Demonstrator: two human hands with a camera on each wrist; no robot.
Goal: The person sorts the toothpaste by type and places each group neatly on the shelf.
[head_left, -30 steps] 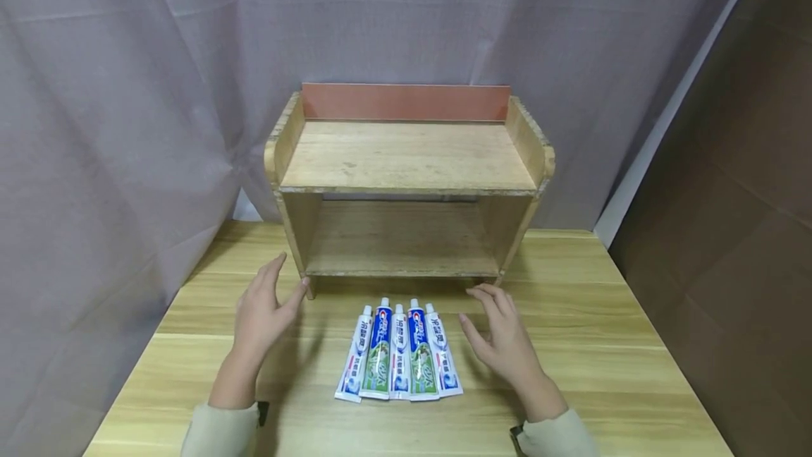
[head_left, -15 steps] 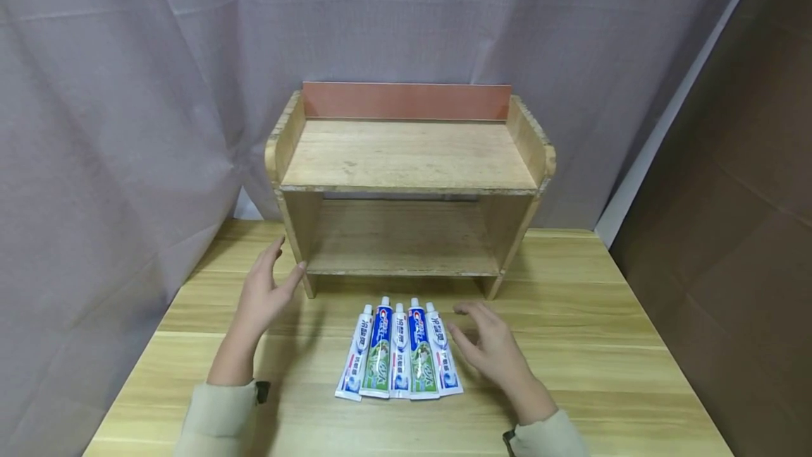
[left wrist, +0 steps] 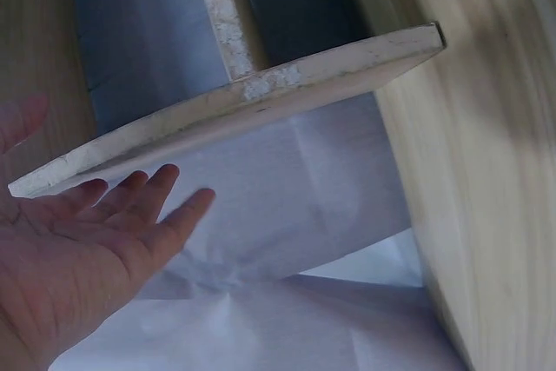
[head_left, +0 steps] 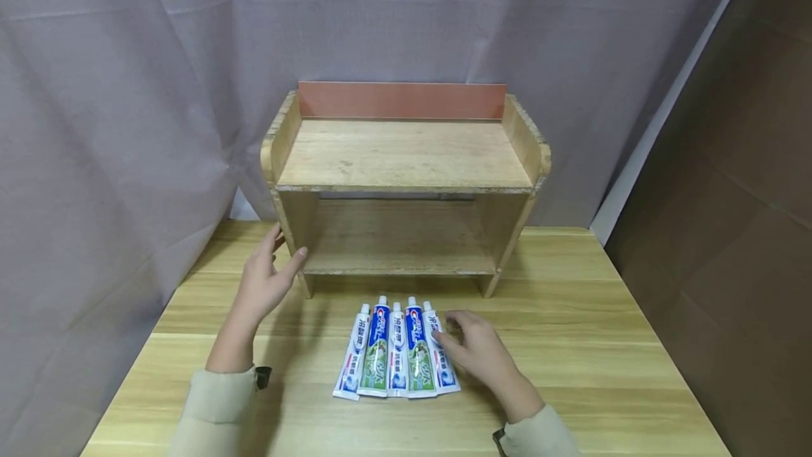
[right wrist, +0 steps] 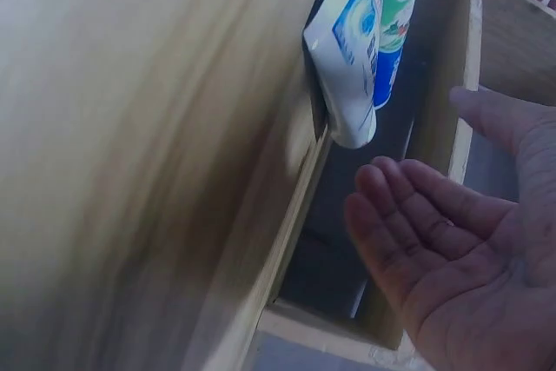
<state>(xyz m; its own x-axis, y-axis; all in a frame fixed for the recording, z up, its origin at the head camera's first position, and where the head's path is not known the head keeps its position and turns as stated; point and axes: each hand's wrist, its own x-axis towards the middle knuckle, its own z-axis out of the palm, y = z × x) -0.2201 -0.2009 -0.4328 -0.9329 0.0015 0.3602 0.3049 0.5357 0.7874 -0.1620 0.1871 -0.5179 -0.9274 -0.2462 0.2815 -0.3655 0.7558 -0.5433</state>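
Several toothpaste tubes lie side by side on the table, caps toward the shelf; white-and-blue ones alternate with blue-and-green ones [head_left: 419, 365]. My right hand [head_left: 478, 348] hovers at the rightmost white tube [head_left: 447, 369], thumb over its upper part, fingers relaxed and holding nothing. In the right wrist view, a gap shows between that hand [right wrist: 460, 258] and the white tube [right wrist: 343, 49]. My left hand [head_left: 265, 286] is at the left side panel of a wooden two-tier shelf [head_left: 406, 154], fingers outside and thumb before the front edge. Whether it touches the panel I cannot tell.
The shelf stands on a wood-grain table [head_left: 609, 365], its back edged by a reddish board [head_left: 402, 100]. A grey curtain [head_left: 393, 13] hangs behind and to the left. At the right is a brown panel [head_left: 717, 231].
My right hand has moved left and slightly down, reaching the rightmost tube. My left hand has shifted forward, closer to the shelf's left side panel. The tubes stay put.
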